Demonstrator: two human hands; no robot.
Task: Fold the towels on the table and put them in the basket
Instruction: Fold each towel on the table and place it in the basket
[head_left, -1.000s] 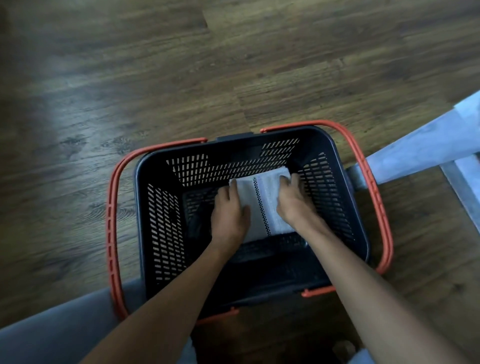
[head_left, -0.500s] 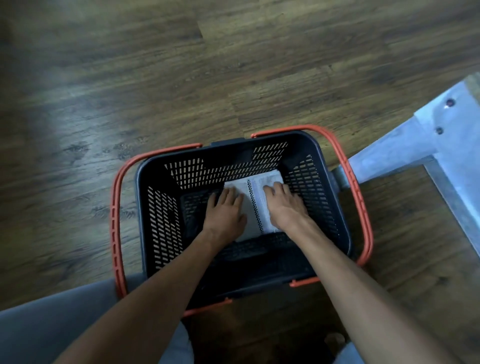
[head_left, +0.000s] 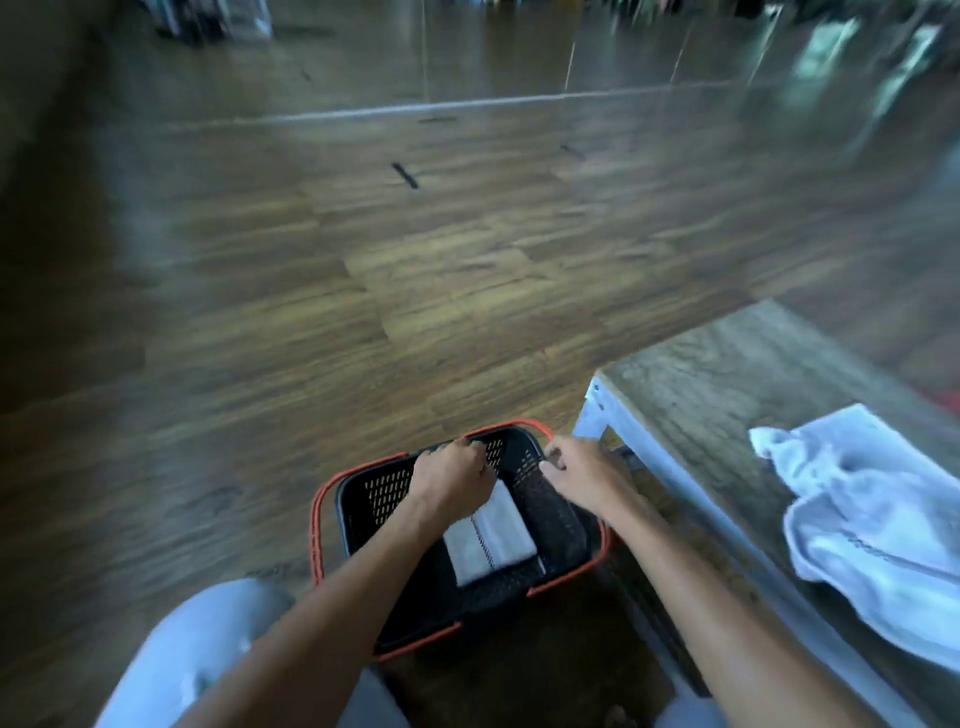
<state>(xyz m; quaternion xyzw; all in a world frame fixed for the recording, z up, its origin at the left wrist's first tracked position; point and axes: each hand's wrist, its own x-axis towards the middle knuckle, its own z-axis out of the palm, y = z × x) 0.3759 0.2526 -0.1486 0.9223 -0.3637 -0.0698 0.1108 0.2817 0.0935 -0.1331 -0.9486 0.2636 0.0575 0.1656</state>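
Our left hand (head_left: 451, 475) and right hand (head_left: 582, 475) hover loosely curled and seemingly empty over the basket (head_left: 358, 512). One folded towel (head_left: 491, 543) lies inside; the crumpled towel (head_left: 878, 535) waits on the table (head_left: 727, 379), nearer our right.

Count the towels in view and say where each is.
2. A folded towel lies inside the basket; a crumpled towel lies on the table. Others may be out of frame.
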